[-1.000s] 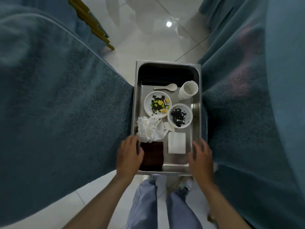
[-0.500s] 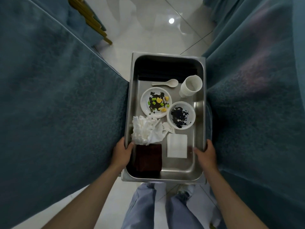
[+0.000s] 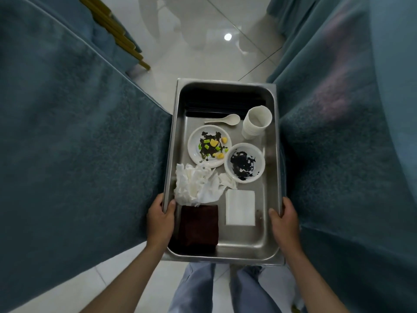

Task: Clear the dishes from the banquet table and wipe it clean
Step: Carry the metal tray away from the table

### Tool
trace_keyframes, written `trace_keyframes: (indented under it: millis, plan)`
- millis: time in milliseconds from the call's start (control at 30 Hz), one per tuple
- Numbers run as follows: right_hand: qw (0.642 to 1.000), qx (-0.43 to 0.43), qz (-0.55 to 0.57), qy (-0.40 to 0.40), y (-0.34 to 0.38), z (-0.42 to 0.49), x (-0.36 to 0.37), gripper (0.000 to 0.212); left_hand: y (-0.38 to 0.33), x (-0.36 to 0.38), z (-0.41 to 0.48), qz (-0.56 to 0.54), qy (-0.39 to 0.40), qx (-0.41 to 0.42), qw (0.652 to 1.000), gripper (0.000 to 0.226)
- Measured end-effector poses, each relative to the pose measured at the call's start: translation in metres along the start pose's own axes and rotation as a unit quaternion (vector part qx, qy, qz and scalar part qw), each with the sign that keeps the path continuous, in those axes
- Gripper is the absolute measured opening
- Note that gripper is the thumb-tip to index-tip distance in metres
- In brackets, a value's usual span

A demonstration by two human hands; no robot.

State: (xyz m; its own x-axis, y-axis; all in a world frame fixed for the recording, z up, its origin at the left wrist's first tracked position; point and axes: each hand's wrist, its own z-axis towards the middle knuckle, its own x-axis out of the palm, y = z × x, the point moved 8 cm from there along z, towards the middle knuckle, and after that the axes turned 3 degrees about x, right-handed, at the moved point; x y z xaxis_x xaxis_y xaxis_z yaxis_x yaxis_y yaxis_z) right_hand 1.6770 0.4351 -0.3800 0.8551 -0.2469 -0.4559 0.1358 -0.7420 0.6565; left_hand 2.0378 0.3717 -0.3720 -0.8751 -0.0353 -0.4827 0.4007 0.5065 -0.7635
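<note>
**Steel tray held by both hands between two blue cloths**

The steel tray (image 3: 225, 83) is carried above the tiled floor (image 3: 203, 53), between a blue cloth on the left (image 3: 67, 143) and another on the right (image 3: 338, 154). The frame cuts off both cloths, so I cannot tell what they cover.

The left hand (image 3: 160, 219) grips the left rim near the close end, and the right hand (image 3: 285, 222) grips the right rim. On each hand only the thumb is seen over the rim. The other fingers go under the tray and are hidden.

Inside the tray lie:
- a plate (image 3: 194, 145) with dark, green and yellow scraps
- a bowl (image 3: 244, 162) with dark smears, touching the plate
- a white spoon (image 3: 223, 120)
- a stack of white cups (image 3: 256, 123), tilted
- a crumpled tissue (image 3: 196, 187), which covers a little of the plate's edge
- a folded white napkin (image 3: 240, 207)
- a dark brown cloth (image 3: 198, 227), partly behind the left thumb

The far end of the tray is in deep shadow and hard to read. The person's legs in jeans (image 3: 196, 288) show below the tray. Gold chair legs (image 3: 117, 35) appear at the top left, half hidden.
</note>
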Motion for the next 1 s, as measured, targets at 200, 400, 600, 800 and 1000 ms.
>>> trace_keyframes:
  millis: [200, 400, 600, 800, 1000]
  plan:
    - [1.0, 0.002, 0.017, 0.0, 0.024, -0.059, -0.021, 0.03, -0.036, -0.048, -0.038, -0.026, 0.014, 0.005, 1.0, 0.018]
    - [0.999, -0.002, 0.042, 0.019, 0.082, -0.15, -0.064, 0.029, -0.091, -0.114, -0.096, -0.022, 0.027, 0.02, 0.999, 0.022]
    - [0.998, -0.04, 0.034, 0.035, 0.138, -0.232, -0.118, 0.031, -0.157, -0.174, -0.169, -0.021, 0.018, 0.028, 0.999, 0.029]
    - [0.995, -0.094, 0.008, 0.042, 0.183, -0.306, -0.163, 0.029, -0.214, -0.227, -0.243, -0.05, 0.006, 0.045, 0.998, 0.034]
    - [0.991, -0.129, 0.008, 0.031, 0.229, -0.36, -0.181, 0.028, -0.249, -0.279, -0.283, -0.099, -0.009, 0.05, 0.994, 0.038]
